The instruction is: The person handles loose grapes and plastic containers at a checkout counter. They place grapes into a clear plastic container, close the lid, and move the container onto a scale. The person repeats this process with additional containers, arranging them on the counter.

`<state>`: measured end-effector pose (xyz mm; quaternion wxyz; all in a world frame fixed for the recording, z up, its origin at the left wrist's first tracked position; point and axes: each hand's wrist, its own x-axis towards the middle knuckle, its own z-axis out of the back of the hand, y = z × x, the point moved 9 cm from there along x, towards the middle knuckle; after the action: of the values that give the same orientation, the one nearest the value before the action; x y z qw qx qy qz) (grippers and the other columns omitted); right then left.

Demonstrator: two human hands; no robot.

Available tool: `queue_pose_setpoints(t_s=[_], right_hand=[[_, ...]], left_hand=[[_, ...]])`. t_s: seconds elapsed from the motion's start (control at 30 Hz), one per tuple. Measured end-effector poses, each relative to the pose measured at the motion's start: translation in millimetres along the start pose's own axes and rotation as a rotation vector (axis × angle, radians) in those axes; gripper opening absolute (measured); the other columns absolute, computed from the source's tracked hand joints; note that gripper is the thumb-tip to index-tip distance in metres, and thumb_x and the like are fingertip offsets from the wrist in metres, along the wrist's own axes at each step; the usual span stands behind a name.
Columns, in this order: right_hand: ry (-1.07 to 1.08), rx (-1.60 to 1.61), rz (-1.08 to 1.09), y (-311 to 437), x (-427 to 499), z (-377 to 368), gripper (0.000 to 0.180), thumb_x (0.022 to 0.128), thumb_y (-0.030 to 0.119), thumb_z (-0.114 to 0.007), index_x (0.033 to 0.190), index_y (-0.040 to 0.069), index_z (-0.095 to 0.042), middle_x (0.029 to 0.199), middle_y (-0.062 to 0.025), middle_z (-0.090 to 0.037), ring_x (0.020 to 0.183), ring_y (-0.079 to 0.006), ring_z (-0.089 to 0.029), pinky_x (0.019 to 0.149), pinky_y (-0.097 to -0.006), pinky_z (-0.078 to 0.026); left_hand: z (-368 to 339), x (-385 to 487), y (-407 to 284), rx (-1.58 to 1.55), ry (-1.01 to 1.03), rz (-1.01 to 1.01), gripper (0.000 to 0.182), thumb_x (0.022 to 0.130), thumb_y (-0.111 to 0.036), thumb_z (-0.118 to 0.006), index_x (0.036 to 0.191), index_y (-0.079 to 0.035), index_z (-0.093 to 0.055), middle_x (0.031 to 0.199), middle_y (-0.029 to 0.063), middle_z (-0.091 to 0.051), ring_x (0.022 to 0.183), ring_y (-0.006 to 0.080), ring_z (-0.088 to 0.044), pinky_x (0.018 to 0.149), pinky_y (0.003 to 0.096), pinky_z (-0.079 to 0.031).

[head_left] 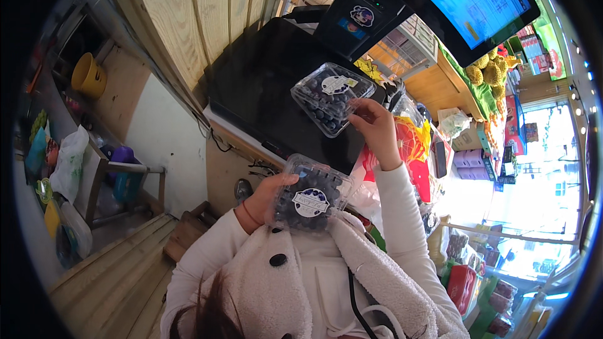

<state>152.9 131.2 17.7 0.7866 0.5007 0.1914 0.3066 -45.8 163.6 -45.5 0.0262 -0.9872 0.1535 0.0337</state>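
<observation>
My left hand [266, 197] holds a clear plastic clamshell of blueberries [311, 197] by its side, close to my chest, with its round label facing up. A second clear clamshell of blueberries [330, 96] rests on the black counter surface [264, 75]. The fingers of my right hand [374, 127] are at the near right corner of that second box, thumb and forefinger close together. Whether they grip its rim or only touch it, I cannot tell.
A monitor [471, 4] on a black stand rises beyond the counter. Right of my right hand lie red and yellow plastic bags [414, 150] and a dark phone [440, 159]. Durians [490, 73] sit farther off. At the left are a wooden stool [188, 230] and a yellow bucket [88, 75].
</observation>
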Motion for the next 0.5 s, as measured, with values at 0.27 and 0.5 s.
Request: queue_pose_setpoints(t_s=[0.27,0.5], right_hand=[[-0.145,-0.088,0.103,-3.8,0.5,13.5,0.024,0.079,-0.005,-0.061,0.102,0.002,-0.065,0.095,-0.0026,-0.063,0.08,-0.01,-0.06,0.067,-0.0213,-0.049],[-0.181,-0.195,0.0,-11.0,-5.3,26.5,0.016,0.077,-0.002,-0.062,0.092,0.0,-0.066,0.092,-0.0078,-0.065,0.083,-0.0166,-0.065,0.072,-0.0267,-0.052]], left_hand=[[-8.3,-9.1,-3.5,-0.052,0.042,-0.021,0.059,0.085,-0.025,-0.055,0.137,-0.002,-0.037,0.127,0.0216,-0.052,0.112,0.0339,-0.056,0.097,0.0427,-0.046],[-5.1,-15.3,4.0,0.061,-0.045,-0.008,0.076,0.076,-0.03,-0.063,0.14,-0.003,-0.033,0.133,0.0196,-0.047,0.117,0.0313,-0.052,0.101,0.0412,-0.043]])
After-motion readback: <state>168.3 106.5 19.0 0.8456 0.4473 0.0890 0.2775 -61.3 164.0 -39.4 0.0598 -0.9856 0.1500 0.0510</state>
